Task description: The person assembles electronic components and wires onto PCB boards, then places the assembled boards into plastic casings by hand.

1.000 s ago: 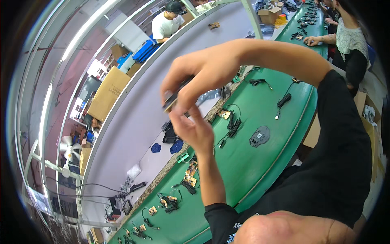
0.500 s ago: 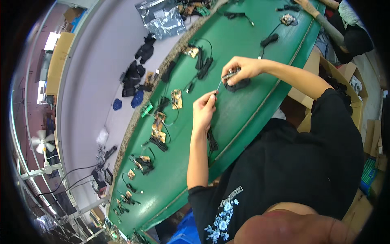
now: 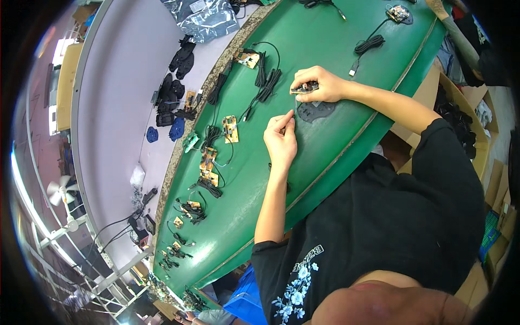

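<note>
My right hand (image 3: 327, 85) is closed around a small circuit board (image 3: 306, 88), holding it above the green belt. Just below it, my left hand (image 3: 281, 140) pinches a thin dark cable end. A pale wire (image 3: 296, 103) runs from those fingertips up to the board's edge. Whether the wire is attached to the board is too small to tell. Under and beside my right hand, a flat black plastic base (image 3: 316, 111) lies on the belt, partly covered by the hand.
Along the green belt (image 3: 325, 157) lie several tan circuit boards (image 3: 230, 129) with bundled black cables (image 3: 265, 89). Black plastic parts (image 3: 169, 97) and a silvery bag (image 3: 208, 19) rest on the lilac ledge. At upper right, another person's arm (image 3: 457, 40) reaches in beside cardboard boxes (image 3: 457, 108).
My left hand has moved up and right, closer to the board. The right hand has shifted slightly off the black base, which shows more now. The whole view has tilted a little.
</note>
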A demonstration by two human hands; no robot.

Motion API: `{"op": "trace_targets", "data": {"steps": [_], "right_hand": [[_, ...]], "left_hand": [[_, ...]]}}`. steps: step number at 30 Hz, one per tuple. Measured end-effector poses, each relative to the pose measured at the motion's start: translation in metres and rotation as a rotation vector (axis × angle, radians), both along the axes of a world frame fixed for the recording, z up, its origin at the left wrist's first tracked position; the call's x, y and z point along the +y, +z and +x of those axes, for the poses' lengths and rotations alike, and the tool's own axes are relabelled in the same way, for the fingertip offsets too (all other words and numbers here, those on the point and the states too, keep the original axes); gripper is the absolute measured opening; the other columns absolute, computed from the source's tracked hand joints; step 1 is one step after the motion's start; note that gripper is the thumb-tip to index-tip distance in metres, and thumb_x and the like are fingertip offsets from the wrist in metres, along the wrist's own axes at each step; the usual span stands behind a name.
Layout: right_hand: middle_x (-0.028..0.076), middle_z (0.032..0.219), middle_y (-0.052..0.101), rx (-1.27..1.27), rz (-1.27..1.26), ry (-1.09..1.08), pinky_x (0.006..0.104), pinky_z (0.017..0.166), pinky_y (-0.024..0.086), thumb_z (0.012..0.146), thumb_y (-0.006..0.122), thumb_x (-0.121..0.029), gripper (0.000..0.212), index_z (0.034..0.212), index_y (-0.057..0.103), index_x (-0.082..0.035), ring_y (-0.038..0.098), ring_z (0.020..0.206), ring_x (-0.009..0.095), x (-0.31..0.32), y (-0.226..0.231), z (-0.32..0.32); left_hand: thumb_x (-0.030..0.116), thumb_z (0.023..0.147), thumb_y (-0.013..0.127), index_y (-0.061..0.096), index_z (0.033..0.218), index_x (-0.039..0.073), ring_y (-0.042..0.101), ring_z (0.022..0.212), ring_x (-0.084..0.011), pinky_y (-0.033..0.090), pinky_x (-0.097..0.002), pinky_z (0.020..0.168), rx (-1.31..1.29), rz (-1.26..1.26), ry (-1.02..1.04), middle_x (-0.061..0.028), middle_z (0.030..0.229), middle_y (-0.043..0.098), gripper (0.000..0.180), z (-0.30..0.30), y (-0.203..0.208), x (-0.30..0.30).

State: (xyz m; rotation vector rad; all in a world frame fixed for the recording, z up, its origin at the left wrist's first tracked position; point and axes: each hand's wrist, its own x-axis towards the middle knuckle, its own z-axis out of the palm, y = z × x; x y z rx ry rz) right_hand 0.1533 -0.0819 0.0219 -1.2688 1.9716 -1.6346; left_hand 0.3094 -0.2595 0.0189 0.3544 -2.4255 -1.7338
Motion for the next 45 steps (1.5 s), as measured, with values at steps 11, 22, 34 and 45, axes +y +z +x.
{"op": "trace_targets", "data": {"steps": [11,22,34,45], "right_hand": [[0.009,0.082,0.065,0.056,-0.056,0.016,0.0344,0.069,0.048,0.081,0.076,-0.015,0.023,0.097,0.070,0.001,0.059,0.077,0.022,-0.001,-0.005,-0.005],[0.009,0.081,0.064,0.087,-0.079,-0.003,0.0342,0.067,0.047,0.082,0.077,-0.016,0.023,0.095,0.070,0.001,0.058,0.074,0.021,0.003,-0.006,0.007],[0.009,0.083,0.066,0.141,-0.014,-0.045,0.0346,0.064,0.050,0.080,0.078,-0.021,0.025,0.096,0.070,-0.004,0.062,0.071,0.020,-0.010,0.010,-0.008],[0.012,0.079,0.066,0.189,0.115,-0.136,0.0383,0.066,0.051,0.081,0.078,-0.017,0.018,0.089,0.069,-0.004,0.064,0.072,0.028,0.005,0.001,0.011]], "left_hand": [[0.004,0.085,0.074,0.074,0.098,-0.004,0.059,0.067,-0.0086,0.050,-0.0245,0.066,-0.116,-0.258,-0.042,-0.0064,0.079,0.070,0.016,-0.015,0.028,0.013],[-0.002,0.083,0.066,0.071,0.093,-0.004,0.060,0.079,-0.0300,0.050,-0.0392,0.072,0.208,-0.720,-0.272,-0.0138,0.084,0.062,0.012,-0.004,0.028,0.018],[0.007,0.081,0.054,0.056,0.126,-0.010,0.055,0.095,-0.0296,0.047,-0.0392,0.078,0.237,-1.239,-0.521,-0.0149,0.100,0.054,0.049,0.002,0.038,0.003],[0.007,0.085,0.072,0.070,0.093,0.003,0.061,0.083,-0.0278,0.046,-0.0386,0.073,0.430,-0.716,-0.192,-0.0093,0.089,0.065,0.009,-0.005,0.013,0.021]]}}
